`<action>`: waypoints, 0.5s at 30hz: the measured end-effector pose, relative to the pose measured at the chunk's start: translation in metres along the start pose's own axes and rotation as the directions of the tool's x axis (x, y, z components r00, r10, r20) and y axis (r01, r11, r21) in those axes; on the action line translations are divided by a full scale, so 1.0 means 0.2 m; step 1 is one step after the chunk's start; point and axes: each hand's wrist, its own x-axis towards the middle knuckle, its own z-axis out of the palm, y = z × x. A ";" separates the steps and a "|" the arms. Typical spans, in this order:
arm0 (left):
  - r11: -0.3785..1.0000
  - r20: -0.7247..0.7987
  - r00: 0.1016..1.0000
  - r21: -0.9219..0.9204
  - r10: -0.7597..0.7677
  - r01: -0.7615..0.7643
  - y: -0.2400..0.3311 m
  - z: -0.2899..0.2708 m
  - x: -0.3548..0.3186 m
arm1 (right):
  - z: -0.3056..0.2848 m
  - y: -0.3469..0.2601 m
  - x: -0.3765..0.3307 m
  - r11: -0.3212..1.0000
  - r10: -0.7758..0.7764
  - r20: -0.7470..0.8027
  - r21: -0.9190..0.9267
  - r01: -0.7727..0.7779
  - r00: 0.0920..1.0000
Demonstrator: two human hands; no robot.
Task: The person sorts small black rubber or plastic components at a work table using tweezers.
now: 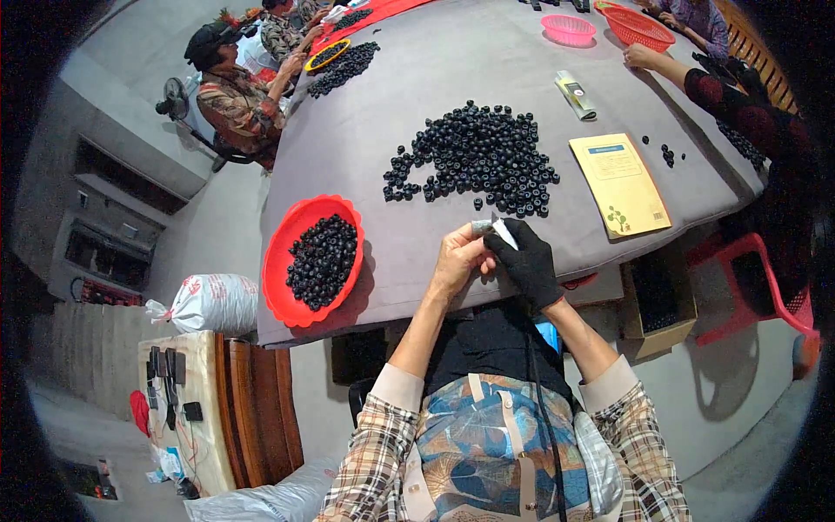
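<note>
My left hand is bare, with a grey wrap round one fingertip. Its fingers are pinched close together, and whatever they hold is too small or hidden to make out. Against it works my right hand in a black glove, closed round a small white-handled knife with its dark tip pointing away from me. Just beyond both hands a heap of small round black pieces is spread on the grey-covered table. More such pieces fill a red scalloped basin to my left.
A yellow booklet and a pale tube-shaped pack lie right of the heap. Beyond stand a pink basket and a red basket. People sit along both sides. A white sack and red plastic chair flank the table.
</note>
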 end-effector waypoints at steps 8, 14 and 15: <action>0.993 0.062 0.996 -0.100 -0.058 0.064 0.00 -0.02 -0.02 | 0.01 -0.01 -0.01 0.999 0.012 -0.065 -0.029 -0.014 0.998; 0.991 0.119 0.985 0.062 -0.125 0.118 0.01 -0.01 0.01 | 0.02 0.05 0.01 0.982 -0.107 -0.126 -0.169 0.085 0.986; 0.986 0.128 0.980 0.094 -0.150 0.139 0.02 -0.02 0.01 | 0.02 0.05 0.01 0.981 -0.098 -0.118 -0.176 0.076 0.988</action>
